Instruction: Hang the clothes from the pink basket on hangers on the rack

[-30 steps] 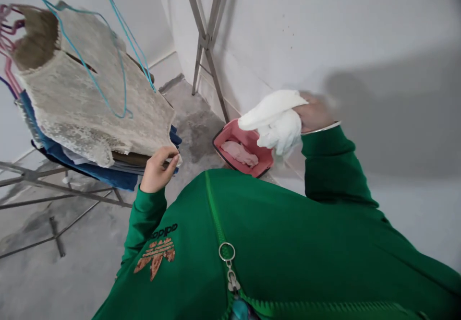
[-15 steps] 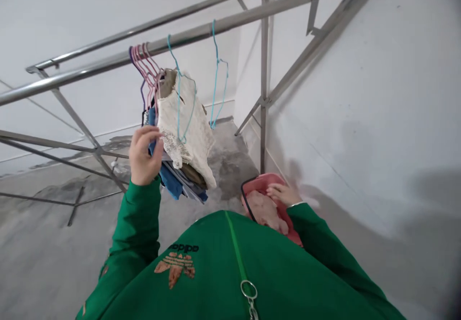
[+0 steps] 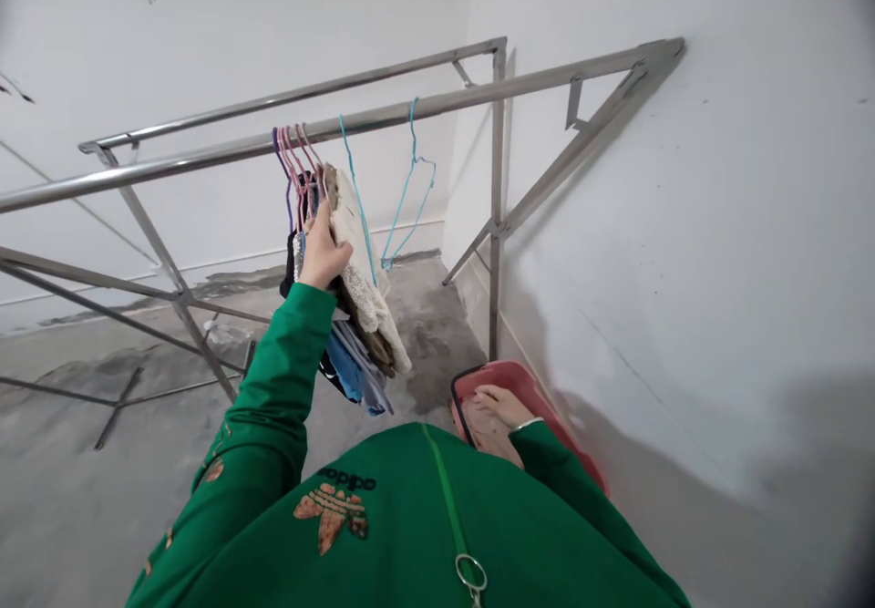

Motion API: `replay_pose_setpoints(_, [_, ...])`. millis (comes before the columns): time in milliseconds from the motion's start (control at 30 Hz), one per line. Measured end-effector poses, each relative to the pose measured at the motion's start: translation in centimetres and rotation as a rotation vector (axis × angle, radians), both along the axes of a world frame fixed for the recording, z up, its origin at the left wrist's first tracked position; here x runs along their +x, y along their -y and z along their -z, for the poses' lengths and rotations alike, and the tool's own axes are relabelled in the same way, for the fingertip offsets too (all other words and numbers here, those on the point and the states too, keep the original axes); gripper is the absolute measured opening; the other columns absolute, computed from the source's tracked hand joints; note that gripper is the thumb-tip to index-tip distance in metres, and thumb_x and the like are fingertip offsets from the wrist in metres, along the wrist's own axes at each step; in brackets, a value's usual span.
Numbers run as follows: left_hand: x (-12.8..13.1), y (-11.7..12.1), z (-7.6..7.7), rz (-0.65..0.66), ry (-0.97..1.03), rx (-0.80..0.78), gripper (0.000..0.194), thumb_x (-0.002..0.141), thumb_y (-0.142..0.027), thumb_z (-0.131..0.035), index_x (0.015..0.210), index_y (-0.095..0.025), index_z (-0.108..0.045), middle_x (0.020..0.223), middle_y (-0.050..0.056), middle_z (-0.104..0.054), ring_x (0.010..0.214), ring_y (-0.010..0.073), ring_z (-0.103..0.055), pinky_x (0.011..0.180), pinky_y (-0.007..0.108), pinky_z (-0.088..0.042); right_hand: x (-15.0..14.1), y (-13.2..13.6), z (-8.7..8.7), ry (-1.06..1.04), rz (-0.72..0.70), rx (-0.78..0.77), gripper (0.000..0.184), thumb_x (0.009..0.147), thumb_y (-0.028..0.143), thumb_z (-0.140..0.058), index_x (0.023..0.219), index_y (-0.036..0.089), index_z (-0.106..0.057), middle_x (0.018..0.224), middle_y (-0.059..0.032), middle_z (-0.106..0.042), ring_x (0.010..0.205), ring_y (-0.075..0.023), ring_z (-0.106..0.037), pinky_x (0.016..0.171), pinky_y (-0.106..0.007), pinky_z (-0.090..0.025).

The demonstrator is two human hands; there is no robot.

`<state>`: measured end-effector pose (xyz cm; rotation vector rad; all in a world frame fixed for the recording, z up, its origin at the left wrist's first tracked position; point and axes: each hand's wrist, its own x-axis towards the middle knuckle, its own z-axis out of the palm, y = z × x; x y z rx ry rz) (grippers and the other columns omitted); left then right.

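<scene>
My left hand (image 3: 321, 252) is raised and closed on the bunch of hanging clothes (image 3: 355, 316), gripping them just below their pink and purple hangers (image 3: 295, 161) on the steel rail (image 3: 383, 118). The outermost garment is a cream lace top (image 3: 362, 266), with blue and dark pieces behind it. My right hand (image 3: 502, 405) reaches down into the red basket (image 3: 519, 380) and rests with its fingers laid on a pale pink cloth (image 3: 487, 427) inside it. An empty teal hanger (image 3: 408, 198) hangs to the right of the clothes.
A steel drying rack fills the corner, with a second rail (image 3: 287, 97) behind and a vertical post (image 3: 496, 225) near the right wall. Diagonal braces (image 3: 137, 316) cross low at the left. The floor is grey concrete with damp patches (image 3: 437, 325).
The white cloth that my right hand held a second ago is gone from it, and that hand has dropped into the basket. My left hand climbed from the clothes' hem to near the hangers.
</scene>
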<state>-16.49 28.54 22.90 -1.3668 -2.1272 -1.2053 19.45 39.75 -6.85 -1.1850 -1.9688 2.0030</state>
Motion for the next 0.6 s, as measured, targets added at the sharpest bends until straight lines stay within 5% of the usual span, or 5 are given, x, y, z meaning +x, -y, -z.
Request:
replay_pose_setpoints(100, [1.9,0.9,0.5,-0.185,-0.124,-0.063,0.071,0.065,-0.013,-0.057,0.134,-0.013,-0.043,0.117,0.016,-0.061,0.119,0.0346,-0.047,0.103,0.051,-0.033,0.6,-0.1,0.4,0.023,0.013,-0.010,0.030,0.066,0.045,-0.063,0.079,0.018,-0.059,0.079,-0.0070,-0.070,0.077,-0.0215,-0.068,0.070,-0.035,-0.056])
replay_pose_setpoints(267, [4.6,3.7,3.0,-0.319,-0.417,-0.140,0.027,0.083,-0.023,-0.050,0.107,-0.016,-0.060,0.080,0.010,-0.064,0.092,0.0270,-0.056,0.093,0.047,-0.029,0.5,0.0,0.9,0.033,0.029,-0.006,0.031,0.066,0.044,-0.062,0.078,0.016,-0.057,0.082,-0.0081,-0.069,0.077,-0.0201,-0.066,0.074,-0.035,-0.054])
replay_pose_setpoints(433, [5.3,6.7,5.4,-0.290,-0.611,-0.038,0.020,0.088,-0.016,-0.046,0.092,-0.020,-0.065,0.065,0.006,-0.059,0.076,0.0198,-0.052,0.082,0.041,-0.028,-0.3,0.3,1.4,0.062,-0.009,-0.007,0.025,0.069,0.040,-0.059,0.076,0.016,-0.056,0.080,-0.0064,-0.068,0.079,-0.0202,-0.066,0.074,-0.035,-0.054])
replay_pose_setpoints(600, [8.3,8.2,8.1,-0.088,-0.726,-0.040,0.022,0.083,-0.009,-0.050,0.093,-0.021,-0.065,0.064,0.003,-0.062,0.074,0.0171,-0.055,0.078,0.037,-0.032,-1.7,0.3,0.6,0.052,-0.067,0.014,0.033,0.069,0.040,-0.061,0.091,0.015,-0.059,0.094,-0.0119,-0.068,0.091,-0.0241,-0.065,0.085,-0.040,-0.052])
